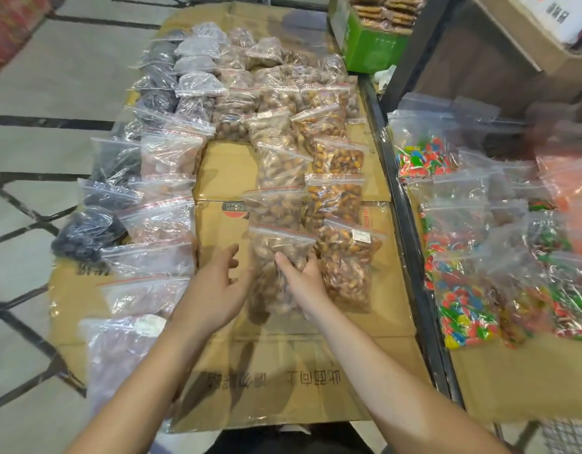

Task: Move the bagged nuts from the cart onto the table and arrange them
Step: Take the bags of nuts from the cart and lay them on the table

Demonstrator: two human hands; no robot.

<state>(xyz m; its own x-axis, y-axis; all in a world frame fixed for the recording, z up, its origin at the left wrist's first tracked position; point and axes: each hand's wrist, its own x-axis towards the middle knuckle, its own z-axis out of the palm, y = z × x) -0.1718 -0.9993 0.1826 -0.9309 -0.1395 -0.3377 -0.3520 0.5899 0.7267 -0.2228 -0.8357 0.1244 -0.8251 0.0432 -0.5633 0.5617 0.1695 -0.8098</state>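
Observation:
A clear zip bag of brown nuts [276, 257] lies at the near end of a row of nut bags on the cardboard-covered table [283, 381]. My right hand [301, 276] rests on this bag, fingers curled over its middle. My left hand [214, 290] hovers just to its left, fingers apart, holding nothing. More nut bags [273, 165] run away from me in several rows. Bags of orange-brown nuts [345, 260] lie right beside it. Pale bags [152, 221] and dark bags [89, 231] fill the left rows.
Bags of colourful candy [460, 309] lie on a separate surface to the right, past a black metal rail [410, 231]. A green box of biscuits [371, 44] stands at the far right corner. Cardboard boxes [528, 34] sit on shelving above. Tiled floor [53, 93] lies to the left.

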